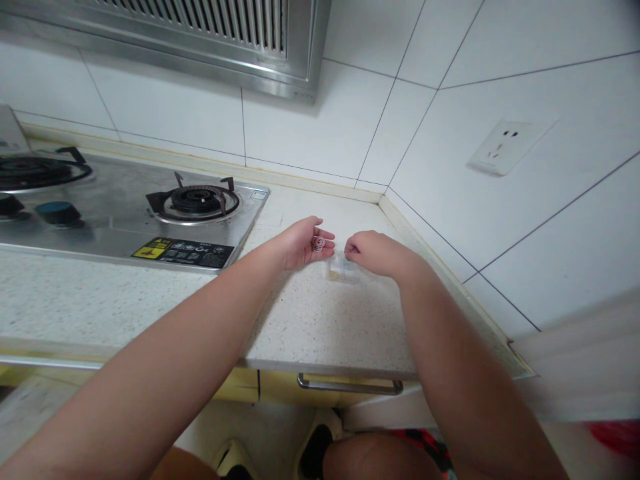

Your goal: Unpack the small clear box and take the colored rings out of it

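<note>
1 desk | 1 clear box on it | right hand: fingers curled closed at box, contents unclear | left hand: fingers open, 1 coiled item on them | 2 burners

slatted silver metal range hood, upper left; flat steel gas stove, middle left; white rectangular wall socket, upper right

Soft light, faint shadows on counter; blur nr edges (wide-angle distort.).
</note>
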{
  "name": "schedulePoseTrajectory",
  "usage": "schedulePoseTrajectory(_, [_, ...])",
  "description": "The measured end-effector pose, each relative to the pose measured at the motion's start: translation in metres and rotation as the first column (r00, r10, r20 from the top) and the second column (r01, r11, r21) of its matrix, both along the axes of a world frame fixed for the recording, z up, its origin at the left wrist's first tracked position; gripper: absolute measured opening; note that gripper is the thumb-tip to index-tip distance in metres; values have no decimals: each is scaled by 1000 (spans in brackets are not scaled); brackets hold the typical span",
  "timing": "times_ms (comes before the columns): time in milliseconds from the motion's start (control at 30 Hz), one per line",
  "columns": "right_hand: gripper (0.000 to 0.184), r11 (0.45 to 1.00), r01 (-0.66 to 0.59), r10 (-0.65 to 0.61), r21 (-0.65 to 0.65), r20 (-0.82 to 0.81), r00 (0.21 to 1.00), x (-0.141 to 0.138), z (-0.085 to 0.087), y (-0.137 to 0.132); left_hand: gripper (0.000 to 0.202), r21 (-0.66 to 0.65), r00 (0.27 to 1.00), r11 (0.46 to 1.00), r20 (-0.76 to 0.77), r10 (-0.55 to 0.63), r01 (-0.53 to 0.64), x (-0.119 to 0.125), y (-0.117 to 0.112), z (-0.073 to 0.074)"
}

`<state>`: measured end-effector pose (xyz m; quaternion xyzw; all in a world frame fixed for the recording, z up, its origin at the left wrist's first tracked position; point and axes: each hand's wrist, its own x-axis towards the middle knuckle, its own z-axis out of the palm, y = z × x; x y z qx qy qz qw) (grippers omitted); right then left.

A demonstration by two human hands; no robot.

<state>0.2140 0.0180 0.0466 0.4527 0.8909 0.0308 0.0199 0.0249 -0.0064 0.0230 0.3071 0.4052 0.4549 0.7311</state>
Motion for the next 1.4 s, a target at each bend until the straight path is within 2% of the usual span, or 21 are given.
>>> schedulePoseTrajectory(400, [20, 998, 32, -31, 45, -4, 999, 4, 2, 0, 40, 2, 1000, 1000, 7, -18, 18, -1, 0, 1])
schedulePoseTrajectory(567, [20, 997, 71, -72, 22, 72, 995, -1, 4, -4, 40, 5, 1000, 1000, 7, -17, 17, 0, 2, -2])
schedulePoseTrajectory(867, [20, 984, 130, -152, 123, 187, 971, -17, 5, -7, 39, 2, 1000, 1000, -8, -13, 13, 1, 2, -1])
schedulePoseTrajectory(1400, [21, 993, -64, 34, 100, 271, 962, -11, 9, -4, 39, 2, 1000, 1000, -10, -6, 6, 2, 2, -2])
